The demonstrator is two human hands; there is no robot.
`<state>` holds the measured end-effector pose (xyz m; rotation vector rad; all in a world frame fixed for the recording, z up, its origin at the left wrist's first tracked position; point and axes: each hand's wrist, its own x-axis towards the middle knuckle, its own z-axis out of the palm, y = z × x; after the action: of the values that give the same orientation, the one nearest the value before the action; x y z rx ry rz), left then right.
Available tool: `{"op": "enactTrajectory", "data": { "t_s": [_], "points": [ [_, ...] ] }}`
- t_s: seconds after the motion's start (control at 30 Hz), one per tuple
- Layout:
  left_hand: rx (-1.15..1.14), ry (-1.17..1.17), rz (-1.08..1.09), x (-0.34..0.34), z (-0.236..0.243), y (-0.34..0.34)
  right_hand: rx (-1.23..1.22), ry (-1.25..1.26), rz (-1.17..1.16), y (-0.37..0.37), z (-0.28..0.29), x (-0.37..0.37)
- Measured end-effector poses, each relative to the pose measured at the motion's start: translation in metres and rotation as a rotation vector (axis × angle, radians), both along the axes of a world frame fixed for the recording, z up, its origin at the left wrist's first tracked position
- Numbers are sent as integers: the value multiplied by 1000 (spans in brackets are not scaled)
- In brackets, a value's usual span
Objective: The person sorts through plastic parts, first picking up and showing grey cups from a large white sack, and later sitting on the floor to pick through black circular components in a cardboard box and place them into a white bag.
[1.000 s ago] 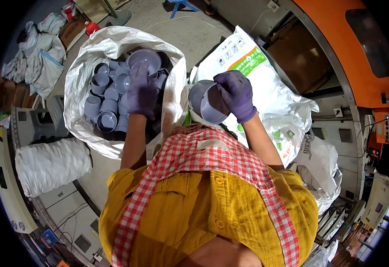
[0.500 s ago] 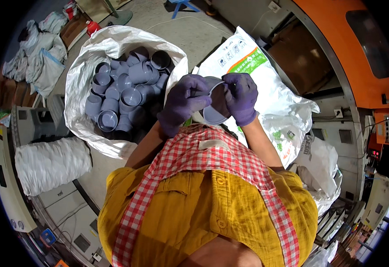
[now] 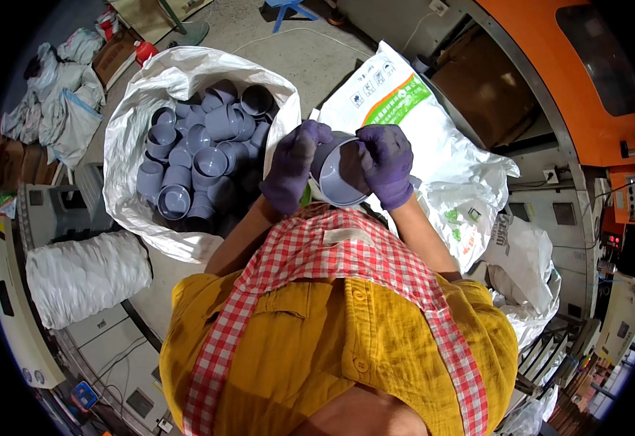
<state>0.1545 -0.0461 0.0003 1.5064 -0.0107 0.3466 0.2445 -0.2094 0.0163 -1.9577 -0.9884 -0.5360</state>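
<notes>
A grey-purple plastic cup is held between my two purple-gloved hands, its wide mouth tilted up toward me. My right hand pinches the rim on its right side, with fingertips over the edge. On the other side, my left hand is closed with its fingers against the cup's outer wall. Whether a small tool or scrap sits in those left fingers cannot be seen. To the left stands a big white woven sack with its mouth spread, holding several similar cups in a loose heap.
A white printed plastic bag lies beyond and right of my hands. A white rolled bundle is at lower left, near grey machine cabinets. An orange machine stands at right. Farther off are a blue stool and piled sacks.
The cup has turned so that its opening faces me more. My left fingers have drawn back from across its rim to its outer side, while my right hand has shifted slightly left.
</notes>
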Motion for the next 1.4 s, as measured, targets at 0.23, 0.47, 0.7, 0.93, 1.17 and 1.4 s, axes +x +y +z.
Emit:
{"op": "enactTrajectory", "data": {
  "t_s": [0.23, 0.47, 0.7, 0.93, 1.17, 1.4],
  "points": [
    [150, 297, 195, 6, 10, -16, -10, -8, 22, 6, 14, -11],
    [156, 390, 211, 15, 7, -13, -172, 127, -12, 7, 8, -19],
    [545, 59, 270, 13, -42, 3, -184, 175, -160, -6, 8, 1],
    [591, 49, 438, 30, -3, -16, -263, 148, -84, 5, 17, -24],
    [698, 27, 325, 71, -29, 31, -175, 227, 87, 14, -1, -39],
    [-376, 44, 231, 42, -98, 79, 328, 799, -43, -3, -24, -6]
  ]
}}
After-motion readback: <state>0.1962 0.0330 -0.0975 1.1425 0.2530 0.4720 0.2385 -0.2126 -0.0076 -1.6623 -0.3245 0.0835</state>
